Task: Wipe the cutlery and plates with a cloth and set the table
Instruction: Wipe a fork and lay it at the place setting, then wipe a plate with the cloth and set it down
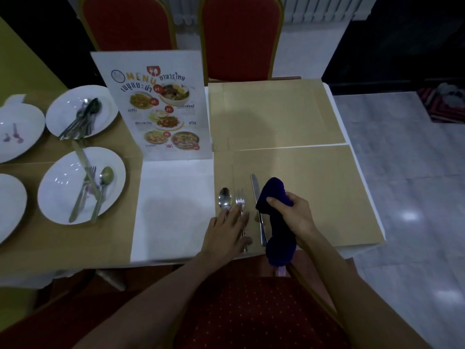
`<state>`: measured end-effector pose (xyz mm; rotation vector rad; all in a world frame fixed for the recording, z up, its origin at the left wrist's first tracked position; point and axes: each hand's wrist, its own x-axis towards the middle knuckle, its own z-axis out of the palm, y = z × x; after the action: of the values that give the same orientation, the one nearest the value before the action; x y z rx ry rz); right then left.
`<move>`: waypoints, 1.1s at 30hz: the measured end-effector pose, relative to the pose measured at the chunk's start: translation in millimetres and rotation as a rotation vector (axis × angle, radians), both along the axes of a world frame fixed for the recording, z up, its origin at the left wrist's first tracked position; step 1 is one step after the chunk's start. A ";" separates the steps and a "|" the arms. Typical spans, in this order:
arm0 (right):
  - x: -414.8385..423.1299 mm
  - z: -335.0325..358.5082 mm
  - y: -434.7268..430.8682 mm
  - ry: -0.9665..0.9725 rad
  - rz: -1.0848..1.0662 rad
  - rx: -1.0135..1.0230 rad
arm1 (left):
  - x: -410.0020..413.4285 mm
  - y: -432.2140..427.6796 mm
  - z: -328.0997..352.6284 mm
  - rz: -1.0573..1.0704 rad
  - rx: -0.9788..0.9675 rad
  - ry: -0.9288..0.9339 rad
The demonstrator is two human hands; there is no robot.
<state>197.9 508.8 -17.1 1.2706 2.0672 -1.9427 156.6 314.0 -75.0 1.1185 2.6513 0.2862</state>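
2 hands over the placemat (327,197): left hand (226,233) flat, open on fork (240,200); right hand (294,215) gripping cloth (274,197).

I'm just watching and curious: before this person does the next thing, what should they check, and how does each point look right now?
1. Cloth gripped in right hand: ok.
2. Spoon, fork and knife side by side on the placemat: ok.
3. Left hand clear of the cutlery: not ok, it rests over the handles.
4. Plate at this setting: not ok, none there.
5. More cutlery waiting on the near plate: ok.
6. Cutlery clean: cannot tell.
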 end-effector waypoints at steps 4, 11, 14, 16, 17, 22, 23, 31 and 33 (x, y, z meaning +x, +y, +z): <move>3.9 -1.0 11.3 -0.009 -0.048 0.031 | -4.0 24.9 2.4 -0.093 0.009 0.066; 13.2 -4.1 23.1 -0.030 -0.089 0.061 | -2.0 41.0 -0.3 -0.141 -0.214 -0.028; 19.2 -6.6 21.5 -0.042 -0.084 0.062 | 4.4 32.4 -2.6 -0.147 -0.240 -0.059; 19.7 -6.2 18.9 -0.048 -0.070 0.073 | 6.7 28.1 -4.1 -0.150 -0.207 -0.073; 18.4 -4.5 16.7 -0.051 -0.063 0.081 | 5.9 26.5 -2.4 -0.150 -0.171 -0.056; -7.2 16.0 -11.7 -0.041 0.047 0.166 | -22.6 -4.7 21.6 0.014 -0.068 0.082; -15.9 20.5 -22.4 -0.039 0.109 0.192 | -32.5 -20.2 28.3 0.080 -0.050 0.100; -94.2 52.6 -174.9 0.089 0.632 0.471 | -88.8 -235.0 58.4 0.623 0.003 0.103; -115.5 58.2 -225.5 0.089 0.710 0.482 | -101.6 -300.3 52.3 0.761 0.004 0.045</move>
<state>82.4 283.2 41.0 0.3523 2.6254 -1.2498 55.0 13.7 -22.7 0.0633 2.9984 0.3962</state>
